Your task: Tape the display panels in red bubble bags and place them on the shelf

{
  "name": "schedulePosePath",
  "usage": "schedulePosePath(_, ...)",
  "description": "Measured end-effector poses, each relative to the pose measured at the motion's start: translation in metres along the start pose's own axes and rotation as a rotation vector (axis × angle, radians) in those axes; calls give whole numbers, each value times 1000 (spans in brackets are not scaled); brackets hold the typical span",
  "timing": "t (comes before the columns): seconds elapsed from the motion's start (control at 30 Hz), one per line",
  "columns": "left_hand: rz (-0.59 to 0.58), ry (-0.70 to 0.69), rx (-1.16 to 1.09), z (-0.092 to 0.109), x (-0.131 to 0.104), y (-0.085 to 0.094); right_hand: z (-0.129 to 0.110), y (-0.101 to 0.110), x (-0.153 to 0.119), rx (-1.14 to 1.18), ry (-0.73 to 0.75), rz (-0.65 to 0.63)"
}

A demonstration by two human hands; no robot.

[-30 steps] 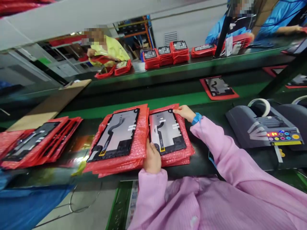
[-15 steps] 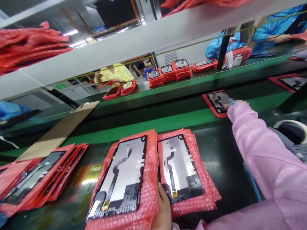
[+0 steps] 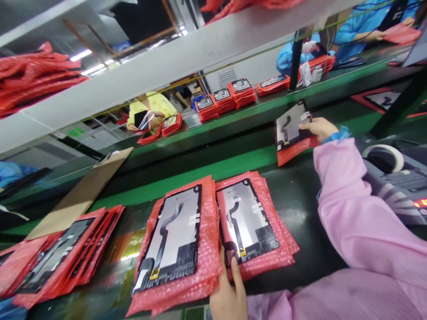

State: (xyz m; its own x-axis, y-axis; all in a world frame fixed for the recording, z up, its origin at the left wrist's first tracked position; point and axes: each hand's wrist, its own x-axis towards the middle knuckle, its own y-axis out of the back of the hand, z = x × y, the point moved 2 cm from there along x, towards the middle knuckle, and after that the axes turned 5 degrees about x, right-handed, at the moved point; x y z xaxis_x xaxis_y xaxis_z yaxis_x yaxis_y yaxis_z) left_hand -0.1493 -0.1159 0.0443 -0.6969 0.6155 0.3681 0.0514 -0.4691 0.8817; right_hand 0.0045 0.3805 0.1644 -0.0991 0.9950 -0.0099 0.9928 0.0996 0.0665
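Half a second ago my right hand [image 3: 319, 128] lay on the far panel [image 3: 291, 126]; now it grips it, lifted and tilted above the table [image 3: 300, 213]. It's grey-backed, on red wrap. My left hand [image 3: 228, 293] presses flat on the near stack [image 3: 253, 231].

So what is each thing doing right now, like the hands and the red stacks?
Right hand: gripping a lifted panel.
Lifted panel: tilted up, one edge raised off the belt.
Left hand: fingers on the right stack.
Right stack: lying flat.
Left stack: lying flat, untouched.
Tape roll: sitting on its machine.
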Motion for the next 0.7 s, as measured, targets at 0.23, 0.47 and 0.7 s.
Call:
schedulePosePath(0.23,137,-303,-413,77,13,28,67,56,-160,421,-389,-206)
schedulePosePath(0.47,-191,-660,-404,164,-11,-48,133,92,-217,283,-458,-268)
schedulePosePath(0.7,-344,-569,-184,191,-25,-96,136,118,-300,-303,118,575)
